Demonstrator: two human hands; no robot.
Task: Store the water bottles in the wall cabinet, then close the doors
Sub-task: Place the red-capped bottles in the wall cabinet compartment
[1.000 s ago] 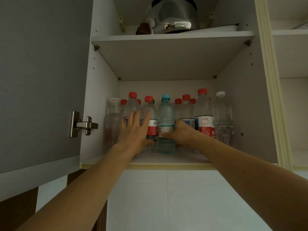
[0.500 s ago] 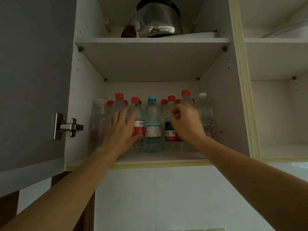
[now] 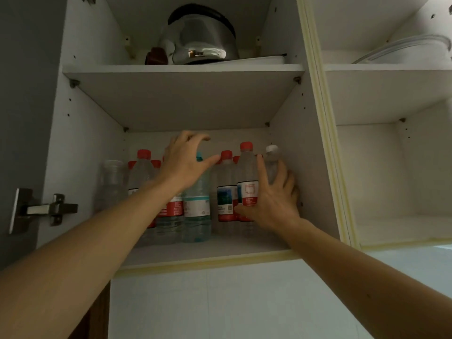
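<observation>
My water bottles (image 3: 195,204) all stand upright on the lower shelf (image 3: 208,250) of the wall cabinet (image 3: 303,167), in the middle of the frame, their long axes vertical and packed shoulder to shoulder. My right hand (image 3: 271,199) is nearer the work: its fingers (image 3: 286,177) are spread and pressed flat against the white-capped bottle (image 3: 272,160) at the right end of the row, which stands just beside the cabinet's right wall. My left hand (image 3: 186,165) hovers above the blue-capped bottle (image 3: 198,206), fingers loosely curved and holding nothing. The open door (image 3: 24,118) lies at the left edge, hinge (image 3: 46,209) showing; I judge closing comes next. My hands hide several caps, the back row is hard to count, and no right-hand door is in view.
</observation>
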